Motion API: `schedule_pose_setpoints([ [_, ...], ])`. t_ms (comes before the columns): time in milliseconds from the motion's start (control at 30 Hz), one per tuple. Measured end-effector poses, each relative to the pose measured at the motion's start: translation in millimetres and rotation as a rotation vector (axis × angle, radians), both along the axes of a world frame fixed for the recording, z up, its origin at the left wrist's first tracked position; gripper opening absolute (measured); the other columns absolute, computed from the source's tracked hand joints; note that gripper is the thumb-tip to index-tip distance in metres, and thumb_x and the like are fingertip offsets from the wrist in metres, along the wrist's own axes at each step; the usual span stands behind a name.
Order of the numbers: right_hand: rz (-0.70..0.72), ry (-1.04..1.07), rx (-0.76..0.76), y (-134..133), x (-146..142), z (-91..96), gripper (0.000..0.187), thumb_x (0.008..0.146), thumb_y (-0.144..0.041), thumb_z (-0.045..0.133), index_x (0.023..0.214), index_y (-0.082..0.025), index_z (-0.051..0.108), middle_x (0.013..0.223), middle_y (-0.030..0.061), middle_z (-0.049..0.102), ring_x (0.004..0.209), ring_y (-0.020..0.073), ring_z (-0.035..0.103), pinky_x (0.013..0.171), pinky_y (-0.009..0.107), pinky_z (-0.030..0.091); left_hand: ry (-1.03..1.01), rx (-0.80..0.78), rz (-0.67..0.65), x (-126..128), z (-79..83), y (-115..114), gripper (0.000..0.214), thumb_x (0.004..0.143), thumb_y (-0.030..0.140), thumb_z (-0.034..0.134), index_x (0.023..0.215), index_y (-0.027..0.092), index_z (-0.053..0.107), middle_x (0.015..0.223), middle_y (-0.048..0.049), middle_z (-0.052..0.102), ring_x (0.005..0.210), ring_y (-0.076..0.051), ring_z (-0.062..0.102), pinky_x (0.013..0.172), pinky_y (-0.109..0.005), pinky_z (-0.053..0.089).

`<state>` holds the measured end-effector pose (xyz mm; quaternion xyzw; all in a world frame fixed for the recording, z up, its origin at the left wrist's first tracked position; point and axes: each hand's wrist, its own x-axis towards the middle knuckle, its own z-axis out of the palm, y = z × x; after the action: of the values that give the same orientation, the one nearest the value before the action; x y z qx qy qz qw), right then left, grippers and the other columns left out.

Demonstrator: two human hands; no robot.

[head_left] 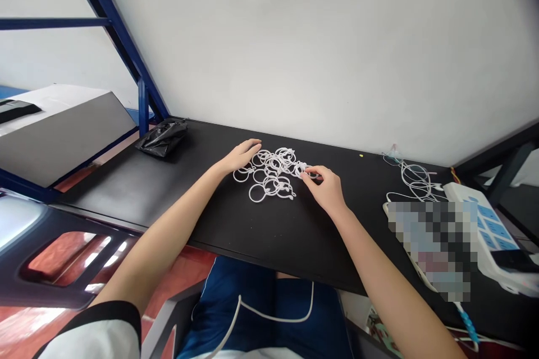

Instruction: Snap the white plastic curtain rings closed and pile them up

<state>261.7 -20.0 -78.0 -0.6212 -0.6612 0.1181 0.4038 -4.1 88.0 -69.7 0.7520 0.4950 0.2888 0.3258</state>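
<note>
In the head view, a tangled pile of thin white rings [275, 166] lies on a long black desk [252, 230]. At its left edge is the person's left hand [241, 156], fingers loosely extended and apparently holding nothing. The right hand [327, 186] touches the right edge, thumb and forefinger nearly meeting; I can't tell whether they grip a ring. Further left sits a crumpled black plastic bag [164, 138].

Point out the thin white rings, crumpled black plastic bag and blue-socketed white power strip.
Thin white rings [274, 166], head view: middle of the pile.
Crumpled black plastic bag [163, 137], head view: its creased middle.
Blue-socketed white power strip [493, 228], head view: its socket face.
</note>
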Motion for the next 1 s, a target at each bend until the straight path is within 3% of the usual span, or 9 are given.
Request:
schedule_pose_setpoints([
  [133, 0.074, -0.046, -0.023, -8, -14, 2.6, 0.040, 0.081, -0.054, 0.068, 0.105, -0.023, 0.069, 0.115, 0.0106, 0.071, 0.112, 0.0309, 0.063, 0.098, 0.049, 0.049, -0.103, -0.117, 0.044, 14, -9.7, -4, 0.058, 0.097, 0.061, 0.030, 0.140, 0.029, 0.052, 0.151, -0.0032, 0.050, 0.139, -0.024, 0.049, 0.111, -0.038, 0.045],
  [267, 0.134, -0.111, -0.081, -10, -20, -1.9, 0.077, 0.066, -0.064, 0.078, 0.130, -0.024, 0.061, 0.150, 0.0161, 0.048, 0.139, 0.0417, 0.042, 0.108, 0.062, 0.038, -0.147, -0.169, 0.013, 27, -8.1, -17, 0.065, 0.095, 0.065, 0.033, 0.146, 0.027, 0.044, 0.153, -0.0067, 0.046, 0.139, -0.024, 0.049, 0.111, -0.037, 0.046],
  [333, 0.129, -0.125, -0.088, -8, -17, -6.0, 0.068, 0.069, -0.059, 0.078, 0.126, -0.024, 0.064, 0.151, 0.0161, 0.047, 0.140, 0.0415, 0.041, 0.109, 0.063, 0.036, -0.140, -0.160, -0.005, 29, -4.1, -22, 0.066, 0.093, 0.065, 0.039, 0.145, 0.024, 0.044, 0.154, -0.0089, 0.046, 0.140, -0.026, 0.047, 0.111, -0.039, 0.045],
  [467, 0.058, -0.101, -0.030, 0, -6, -12.1, 0.032, 0.080, -0.041, 0.070, 0.106, -0.022, 0.071, 0.139, 0.0149, 0.058, 0.129, 0.0362, 0.052, 0.106, 0.057, 0.042, -0.090, -0.070, -0.085, 27, -0.2, -29, 0.058, 0.085, 0.058, 0.058, 0.132, 0.023, 0.056, 0.144, -0.0090, 0.056, 0.134, -0.029, 0.051, 0.111, -0.043, 0.044],
  [567, 0.008, -0.075, 0.043, 3, -1, -12.4, 0.022, 0.081, -0.035, 0.069, 0.097, -0.021, 0.072, 0.130, 0.0149, 0.063, 0.121, 0.0355, 0.057, 0.103, 0.058, 0.043, -0.046, 0.032, -0.165, 28, -2.1, -32, 0.049, 0.077, 0.048, 0.070, 0.118, 0.021, 0.063, 0.136, -0.0093, 0.061, 0.131, -0.030, 0.051, 0.113, -0.045, 0.041],
  [667, 0.021, -0.048, 0.125, 0, -5, -8.2, 0.020, 0.083, -0.037, 0.068, 0.094, -0.021, 0.071, 0.125, 0.0148, 0.066, 0.119, 0.0345, 0.058, 0.102, 0.058, 0.044, -0.026, 0.121, -0.195, 31, -4.6, -33, 0.037, 0.078, 0.041, 0.069, 0.108, 0.020, 0.066, 0.127, -0.0098, 0.065, 0.126, -0.029, 0.054, 0.110, -0.046, 0.042],
  [800, 0.199, -0.036, 0.202, -12, -24, 0.4, 0.022, 0.085, -0.040, 0.069, 0.097, -0.022, 0.070, 0.123, 0.0121, 0.067, 0.117, 0.0298, 0.060, 0.103, 0.052, 0.046, -0.023, 0.203, -0.169, 31, -6.0, -31, 0.018, 0.082, 0.032, 0.061, 0.094, 0.020, 0.065, 0.113, -0.0083, 0.068, 0.110, -0.024, 0.062, 0.105, -0.044, 0.046],
  [900, 0.434, -0.062, 0.170, -18, -37, 3.6, 0.020, 0.082, -0.040, 0.073, 0.096, -0.026, 0.071, 0.113, 0.0060, 0.072, 0.108, 0.0253, 0.065, 0.097, 0.045, 0.053, -0.026, 0.228, -0.151, 30, -6.5, -29, 0.010, 0.081, 0.027, 0.057, 0.084, 0.020, 0.064, 0.102, -0.0054, 0.071, 0.100, -0.022, 0.065, 0.097, -0.040, 0.051],
  [1000, 0.543, -0.088, 0.129, -18, -39, 2.9, 0.016, 0.080, -0.034, 0.076, 0.093, -0.027, 0.071, 0.105, 0.0039, 0.074, 0.105, 0.0247, 0.066, 0.093, 0.044, 0.055, -0.030, 0.234, -0.136, 28, -7.5, -27, 0.010, 0.079, 0.022, 0.054, 0.079, 0.021, 0.064, 0.091, -0.0028, 0.072, 0.090, -0.020, 0.067, 0.090, -0.035, 0.053],
])
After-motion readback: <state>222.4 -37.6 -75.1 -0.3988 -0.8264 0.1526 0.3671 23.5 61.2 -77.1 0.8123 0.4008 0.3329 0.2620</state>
